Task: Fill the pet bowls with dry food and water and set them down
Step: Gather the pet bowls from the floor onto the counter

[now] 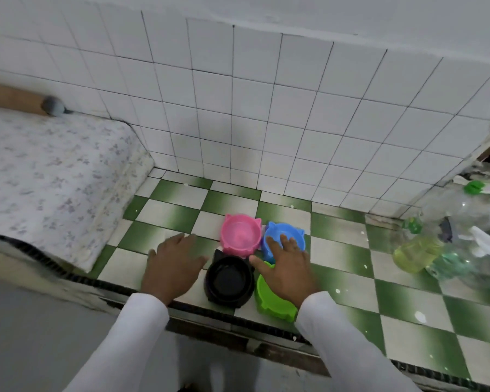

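Several cat-eared pet bowls stand close together on the green and white checked floor [348, 267]: a pink bowl [240, 236] at the back left, a blue bowl [290, 232] at the back right, a black bowl [229, 278] in front and a green bowl [269, 299] at the front right. The pink and black bowls look empty. My left hand [173, 263] hovers with spread fingers just left of the black bowl. My right hand [287, 267] is spread above the green bowl, its fingertips over the blue bowl's near rim. Neither hand holds anything.
A mattress [54, 176] with a flowered cover lies at the left against the white tiled wall [266, 114]. Clear plastic bottles with green caps and a yellowish liquid [447, 241] lie heaped at the right. A dark threshold strip [238, 332] runs across in front of the bowls.
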Available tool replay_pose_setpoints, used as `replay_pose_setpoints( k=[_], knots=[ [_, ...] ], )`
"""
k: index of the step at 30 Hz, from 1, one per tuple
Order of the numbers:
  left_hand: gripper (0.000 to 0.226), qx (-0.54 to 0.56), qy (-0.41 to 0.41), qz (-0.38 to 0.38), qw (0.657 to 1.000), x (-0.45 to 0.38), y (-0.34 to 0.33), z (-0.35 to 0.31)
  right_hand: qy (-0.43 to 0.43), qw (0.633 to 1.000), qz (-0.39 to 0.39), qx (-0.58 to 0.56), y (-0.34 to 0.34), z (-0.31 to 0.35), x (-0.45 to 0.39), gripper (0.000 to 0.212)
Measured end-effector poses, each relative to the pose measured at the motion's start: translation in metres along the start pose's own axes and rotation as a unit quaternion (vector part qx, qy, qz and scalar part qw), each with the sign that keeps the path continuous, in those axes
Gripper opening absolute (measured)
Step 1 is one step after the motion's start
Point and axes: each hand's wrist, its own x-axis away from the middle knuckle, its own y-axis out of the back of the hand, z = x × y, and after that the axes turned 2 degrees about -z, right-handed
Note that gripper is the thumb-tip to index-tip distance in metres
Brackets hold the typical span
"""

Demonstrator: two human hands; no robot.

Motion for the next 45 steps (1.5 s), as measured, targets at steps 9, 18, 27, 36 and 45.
replay_pose_setpoints(
  k=[9,18,27,36,45],
  knots=[
    [0.067,0.032,0.04,-0.062,0.997,0.005,0.049,0.061,0.093,0.995,-0.017,-0.011,0.017,0.095,-0.034,0.082],
    [0.088,0.046,0.104,-0.123,0.986,0.021,0.116,0.158,0.177,0.984,-0.01,-0.01,0.007,0.229,-0.054,0.079],
    [0.071,0.041,0.184,-0.18,0.966,0.061,0.172,0.277,0.267,0.962,0.028,-0.049,-0.029,0.382,-0.054,0.083],
    [0.068,0.042,0.291,-0.228,0.928,0.12,0.199,0.381,0.35,0.931,0.092,-0.055,-0.079,0.511,-0.041,0.082],
    [0.078,0.035,0.413,-0.264,0.871,0.165,0.21,0.469,0.441,0.887,0.135,-0.013,-0.132,0.631,-0.039,0.08]
  ],
)
